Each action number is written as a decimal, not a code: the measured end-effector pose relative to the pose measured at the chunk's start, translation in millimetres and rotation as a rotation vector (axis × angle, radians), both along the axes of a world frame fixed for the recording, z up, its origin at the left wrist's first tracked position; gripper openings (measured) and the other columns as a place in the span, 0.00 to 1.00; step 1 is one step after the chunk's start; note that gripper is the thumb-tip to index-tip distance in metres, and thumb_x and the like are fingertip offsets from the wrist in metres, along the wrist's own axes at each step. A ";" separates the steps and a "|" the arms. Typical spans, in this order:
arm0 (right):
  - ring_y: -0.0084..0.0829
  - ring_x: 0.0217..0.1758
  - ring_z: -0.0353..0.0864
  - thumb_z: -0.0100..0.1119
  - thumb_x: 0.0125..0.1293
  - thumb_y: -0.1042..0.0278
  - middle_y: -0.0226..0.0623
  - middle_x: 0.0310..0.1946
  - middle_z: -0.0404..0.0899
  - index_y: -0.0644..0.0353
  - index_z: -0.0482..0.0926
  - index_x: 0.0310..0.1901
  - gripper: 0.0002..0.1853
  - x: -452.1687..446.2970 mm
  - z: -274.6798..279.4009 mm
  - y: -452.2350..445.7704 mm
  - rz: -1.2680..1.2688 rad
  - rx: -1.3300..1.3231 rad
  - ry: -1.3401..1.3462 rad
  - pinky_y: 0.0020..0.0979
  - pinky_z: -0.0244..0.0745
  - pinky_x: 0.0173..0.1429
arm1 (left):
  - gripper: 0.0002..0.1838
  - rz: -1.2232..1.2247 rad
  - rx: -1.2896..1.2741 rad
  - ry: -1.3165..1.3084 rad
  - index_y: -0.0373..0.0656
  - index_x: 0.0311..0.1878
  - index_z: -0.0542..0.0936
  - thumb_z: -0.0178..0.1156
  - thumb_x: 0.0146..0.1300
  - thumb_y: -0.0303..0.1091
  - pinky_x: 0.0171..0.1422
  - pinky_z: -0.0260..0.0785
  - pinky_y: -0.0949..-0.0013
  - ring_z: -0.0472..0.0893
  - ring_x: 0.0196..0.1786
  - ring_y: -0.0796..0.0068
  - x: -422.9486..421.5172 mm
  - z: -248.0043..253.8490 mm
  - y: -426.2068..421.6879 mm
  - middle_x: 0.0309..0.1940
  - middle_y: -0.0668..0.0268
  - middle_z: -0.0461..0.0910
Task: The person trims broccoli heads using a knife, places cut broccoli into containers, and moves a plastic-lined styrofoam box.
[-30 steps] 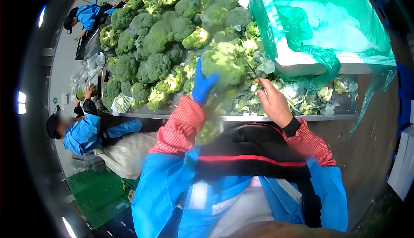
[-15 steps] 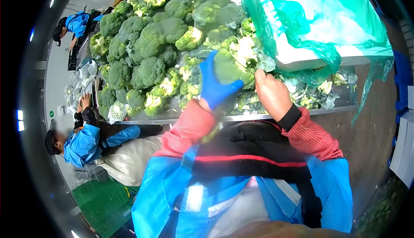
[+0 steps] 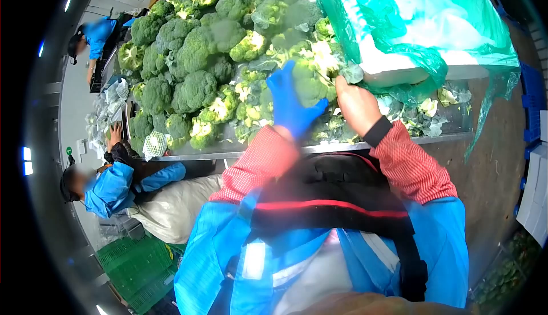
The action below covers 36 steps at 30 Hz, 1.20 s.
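My left hand (image 3: 291, 102), in a blue glove, has its fingers spread around the near-left side of a broccoli head (image 3: 311, 84). The broccoli's pale stem side faces the box. My bare right hand (image 3: 358, 105) is closed at the right of this head, its fingertips beside the cut leaves. In the earlier views a thin knife shows in it; now the blade is hardly visible. Many broccoli heads (image 3: 194, 91) are heaped to the left, and leaf trimmings (image 3: 406, 109) lie on the metal table to the right.
A white box (image 3: 394, 77) lined with green plastic stands at the upper right. The table's metal edge (image 3: 439, 138) runs in front of me. Two people in blue, one person (image 3: 108, 186) nearer, work at the left. Green crates (image 3: 134, 269) lie at the lower left.
My right hand has moved up beside the broccoli, and the knife seen earlier is now mostly hidden. My left hand has shifted right, with its fingers around the head. The view has shifted slightly.
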State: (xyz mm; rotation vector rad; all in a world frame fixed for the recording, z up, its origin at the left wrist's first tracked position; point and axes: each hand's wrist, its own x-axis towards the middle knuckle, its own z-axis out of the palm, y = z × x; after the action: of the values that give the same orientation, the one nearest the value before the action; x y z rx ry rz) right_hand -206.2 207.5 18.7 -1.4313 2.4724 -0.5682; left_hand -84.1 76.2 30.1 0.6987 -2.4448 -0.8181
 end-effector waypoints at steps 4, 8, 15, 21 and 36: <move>0.51 0.30 0.83 0.48 0.61 0.78 0.53 0.25 0.80 0.65 0.67 0.39 0.05 -0.6 -5.0 3.3 0.048 -0.030 -0.084 0.47 0.77 0.32 | 0.55 -0.051 0.050 0.037 0.40 0.69 0.60 0.77 0.37 0.45 0.69 0.56 0.53 0.61 0.61 0.51 8.1 0.7 -7.2 0.57 0.50 0.62; 0.51 0.31 0.84 0.47 0.62 0.78 0.53 0.26 0.81 0.66 0.68 0.40 0.06 13.2 -7.7 10.7 -0.013 -0.025 -0.008 0.46 0.78 0.33 | 0.54 -0.105 0.149 0.069 0.40 0.69 0.61 0.77 0.38 0.46 0.70 0.56 0.54 0.62 0.60 0.52 10.3 0.9 -9.4 0.56 0.51 0.62; 0.56 0.34 0.80 0.50 0.68 0.66 0.58 0.29 0.78 0.65 0.71 0.44 0.11 9.9 -29.3 12.4 -0.042 -0.174 -0.467 0.51 0.72 0.39 | 0.58 -0.160 0.215 0.187 0.43 0.72 0.56 0.78 0.37 0.41 0.71 0.60 0.57 0.64 0.66 0.60 35.4 -39.3 -30.2 0.60 0.59 0.62; 0.49 0.27 0.79 0.54 0.68 0.65 0.51 0.27 0.79 0.66 0.70 0.49 0.14 10.2 -10.2 10.2 -0.144 -0.392 -0.660 0.43 0.74 0.36 | 0.52 -0.070 0.971 0.436 0.48 0.77 0.47 0.62 0.48 0.21 0.63 0.73 0.61 0.73 0.63 0.61 71.2 -8.4 -52.3 0.64 0.55 0.66; 0.29 0.23 0.78 0.61 0.66 0.48 0.45 0.39 0.80 0.66 0.66 0.63 0.34 24.7 -10.5 -26.8 -0.057 -0.519 -0.987 0.34 0.71 0.25 | 0.45 -0.026 1.341 0.294 0.45 0.72 0.54 0.65 0.51 0.34 0.51 0.74 0.68 0.76 0.50 0.73 87.9 -11.5 -43.7 0.50 0.64 0.74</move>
State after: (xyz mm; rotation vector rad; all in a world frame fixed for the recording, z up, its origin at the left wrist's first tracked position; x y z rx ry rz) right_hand -181.6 180.8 8.2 -0.8447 1.6124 -1.5513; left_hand 3.8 32.5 18.6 0.8370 -1.3732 -2.3657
